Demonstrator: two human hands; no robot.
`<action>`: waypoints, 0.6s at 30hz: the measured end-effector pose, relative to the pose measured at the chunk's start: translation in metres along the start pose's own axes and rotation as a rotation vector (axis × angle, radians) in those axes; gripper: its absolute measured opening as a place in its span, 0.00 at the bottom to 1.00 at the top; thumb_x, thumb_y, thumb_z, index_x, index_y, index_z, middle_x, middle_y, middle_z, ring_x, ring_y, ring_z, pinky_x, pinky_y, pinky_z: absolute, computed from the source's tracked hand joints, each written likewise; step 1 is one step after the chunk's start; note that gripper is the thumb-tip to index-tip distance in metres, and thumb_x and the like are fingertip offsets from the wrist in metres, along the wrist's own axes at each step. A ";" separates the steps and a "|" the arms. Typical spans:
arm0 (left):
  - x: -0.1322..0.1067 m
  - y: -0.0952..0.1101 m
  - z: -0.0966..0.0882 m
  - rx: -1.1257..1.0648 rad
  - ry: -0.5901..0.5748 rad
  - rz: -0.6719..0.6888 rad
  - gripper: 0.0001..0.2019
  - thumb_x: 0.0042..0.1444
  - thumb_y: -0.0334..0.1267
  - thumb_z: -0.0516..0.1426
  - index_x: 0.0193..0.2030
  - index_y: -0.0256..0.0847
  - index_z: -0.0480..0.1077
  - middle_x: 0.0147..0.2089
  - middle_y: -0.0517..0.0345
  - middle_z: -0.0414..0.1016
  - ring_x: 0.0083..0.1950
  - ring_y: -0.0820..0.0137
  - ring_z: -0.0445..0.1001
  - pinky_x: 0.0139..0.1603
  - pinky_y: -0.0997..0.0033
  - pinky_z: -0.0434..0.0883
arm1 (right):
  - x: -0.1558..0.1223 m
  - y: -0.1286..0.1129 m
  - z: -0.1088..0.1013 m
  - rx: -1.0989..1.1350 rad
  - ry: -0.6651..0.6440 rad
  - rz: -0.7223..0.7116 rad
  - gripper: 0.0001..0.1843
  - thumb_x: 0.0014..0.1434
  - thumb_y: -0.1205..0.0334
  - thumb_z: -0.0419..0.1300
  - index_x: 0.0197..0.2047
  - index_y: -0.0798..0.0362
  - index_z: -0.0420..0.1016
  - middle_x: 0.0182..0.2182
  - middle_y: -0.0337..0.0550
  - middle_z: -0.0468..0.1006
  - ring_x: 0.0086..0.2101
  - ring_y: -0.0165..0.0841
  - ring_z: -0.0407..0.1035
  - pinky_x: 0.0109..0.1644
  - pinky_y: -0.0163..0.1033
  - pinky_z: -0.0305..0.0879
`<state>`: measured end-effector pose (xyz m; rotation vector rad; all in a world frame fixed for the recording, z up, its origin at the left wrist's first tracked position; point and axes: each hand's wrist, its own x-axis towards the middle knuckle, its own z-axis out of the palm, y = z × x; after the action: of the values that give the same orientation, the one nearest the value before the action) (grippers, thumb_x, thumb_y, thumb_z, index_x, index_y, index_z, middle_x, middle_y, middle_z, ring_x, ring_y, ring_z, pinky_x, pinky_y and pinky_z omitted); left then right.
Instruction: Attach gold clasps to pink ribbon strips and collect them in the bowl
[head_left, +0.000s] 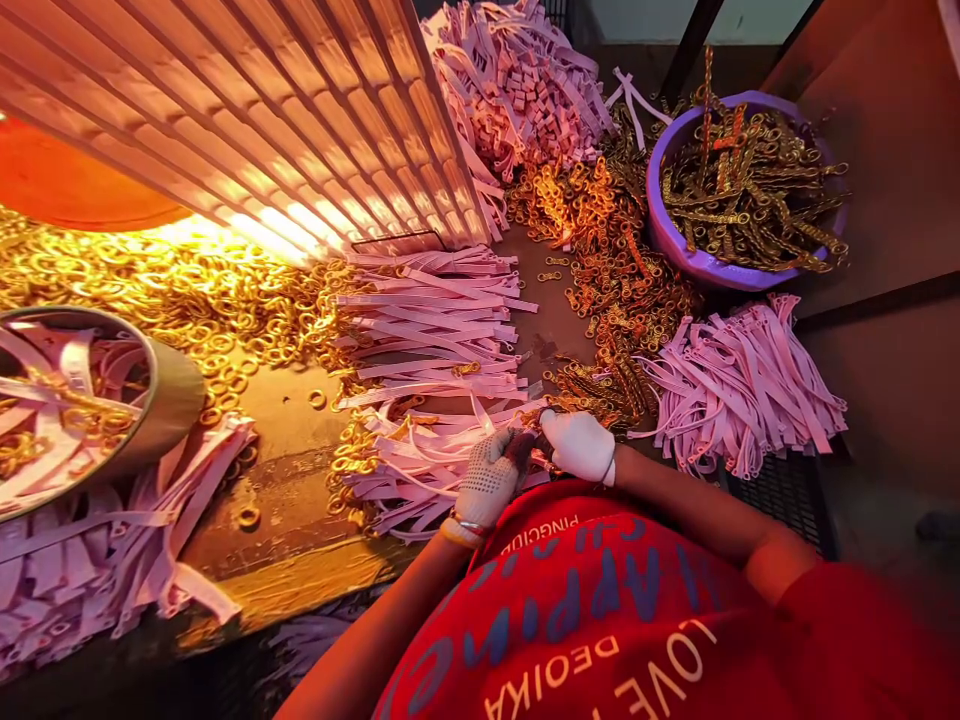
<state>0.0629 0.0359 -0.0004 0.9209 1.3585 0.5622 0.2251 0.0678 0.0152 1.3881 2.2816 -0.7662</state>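
Note:
Both my hands wear white knit gloves and meet close to my chest. My left hand [489, 480] is closed in a pinch on a pink strap end [480, 425] and a small gold piece. My right hand [579, 446] is closed too, its fingers pressing on the same small gold metal piece [541, 462] between the two hands. A heap of flat pink straps [431, 330] lies just beyond my hands on the brown work table [285, 500]. Gold chain pieces [611, 370] lie to the right of them.
A purple bowl [697, 262] of gold chains stands at the back right. Another bundle of pink straps [742, 385] lies right of my hands. Gold rings [187, 290] cover the left of the table. A round metal bin [161, 400] with straps sits at far left. A ribbed panel [262, 110] rises behind.

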 end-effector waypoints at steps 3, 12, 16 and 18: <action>-0.001 -0.004 0.001 0.089 0.020 0.033 0.19 0.60 0.53 0.54 0.27 0.40 0.67 0.16 0.64 0.61 0.19 0.74 0.58 0.20 0.75 0.54 | 0.002 0.003 0.006 -0.059 -0.006 -0.083 0.17 0.64 0.63 0.54 0.54 0.61 0.65 0.38 0.59 0.82 0.42 0.45 0.79 0.42 0.41 0.71; 0.027 0.004 -0.025 0.338 -0.268 0.218 0.14 0.56 0.46 0.56 0.30 0.39 0.75 0.29 0.54 0.77 0.30 0.67 0.72 0.31 0.71 0.69 | -0.002 0.020 0.014 0.296 -0.082 -0.113 0.12 0.62 0.59 0.59 0.47 0.56 0.72 0.35 0.49 0.81 0.35 0.37 0.75 0.37 0.36 0.65; 0.046 0.020 -0.078 0.552 -0.291 0.259 0.16 0.56 0.47 0.56 0.40 0.40 0.79 0.37 0.51 0.82 0.36 0.62 0.77 0.40 0.65 0.74 | 0.000 0.042 0.033 1.032 0.047 -0.153 0.20 0.62 0.46 0.62 0.45 0.55 0.72 0.36 0.41 0.79 0.34 0.32 0.70 0.38 0.35 0.67; 0.049 0.025 -0.108 0.699 -0.193 0.284 0.17 0.56 0.49 0.55 0.41 0.40 0.78 0.39 0.49 0.82 0.37 0.60 0.77 0.42 0.62 0.74 | 0.000 0.046 0.044 1.333 0.101 -0.145 0.27 0.57 0.43 0.66 0.50 0.55 0.71 0.38 0.41 0.78 0.34 0.31 0.69 0.40 0.36 0.69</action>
<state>-0.0304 0.1135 -0.0038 1.7081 1.2669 0.1863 0.2671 0.0576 -0.0309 1.6669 1.8572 -2.5686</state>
